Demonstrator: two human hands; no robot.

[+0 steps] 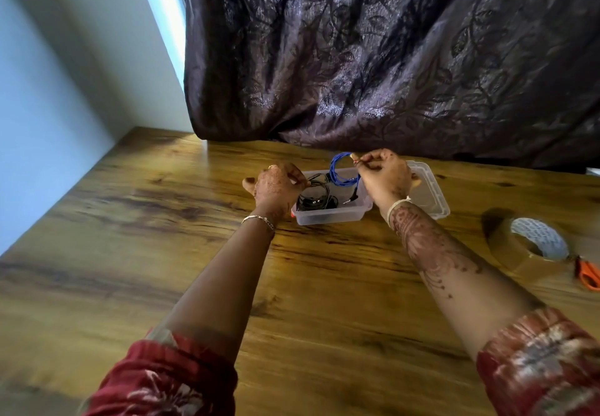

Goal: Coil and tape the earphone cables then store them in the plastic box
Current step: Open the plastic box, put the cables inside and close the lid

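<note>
A clear plastic box (331, 216) stands on the wooden table near its far edge. A black earphone cable (316, 199) lies bundled inside it. My left hand (276, 188) pinches that black cable at the box's left side. My right hand (384, 173) holds a coiled blue earphone cable (339, 168) over the box's back, the coil hanging upright. A metal plug (349, 200) dangles into the box's right part. The box's clear lid (428, 194) lies just right of the box, partly hidden by my right wrist.
A roll of brown packing tape (532, 246) lies on the table at the right, with orange-handled scissors (589, 274) beside it at the frame edge. A dark patterned curtain (389, 58) hangs down to the table's far edge. A pale wall runs along the left.
</note>
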